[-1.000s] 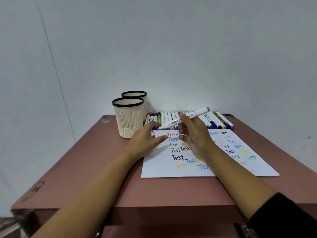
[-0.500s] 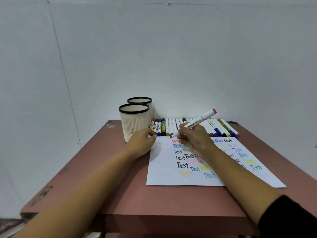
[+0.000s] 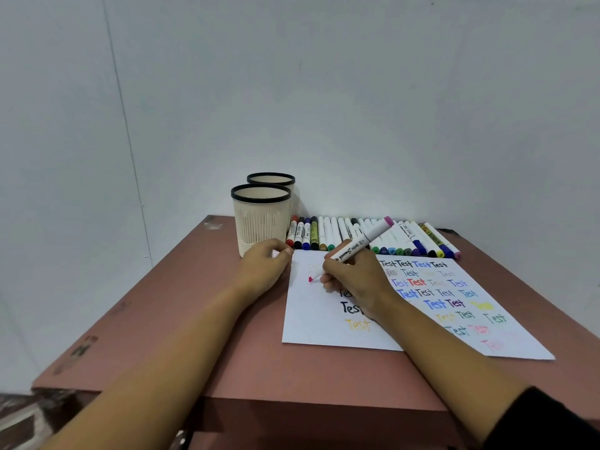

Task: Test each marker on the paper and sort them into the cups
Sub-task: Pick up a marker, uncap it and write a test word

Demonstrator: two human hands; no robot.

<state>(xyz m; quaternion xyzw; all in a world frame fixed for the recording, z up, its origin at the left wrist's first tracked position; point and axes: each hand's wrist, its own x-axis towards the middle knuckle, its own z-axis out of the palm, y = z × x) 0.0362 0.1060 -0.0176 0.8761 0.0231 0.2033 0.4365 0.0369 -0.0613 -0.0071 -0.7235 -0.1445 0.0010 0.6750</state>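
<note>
A pink-tipped marker [image 3: 363, 243] was gripped in the right hand [image 3: 355, 282], its tip set on the paper [image 3: 311, 319] (already crowded with "Test"). The left hand [image 3: 264, 269] was curled at the sheet's far corner; whether anything was held could not be told. Beyond, spare markers [image 3: 328, 237] were lined up beside two cups [image 3: 259, 219].
</note>
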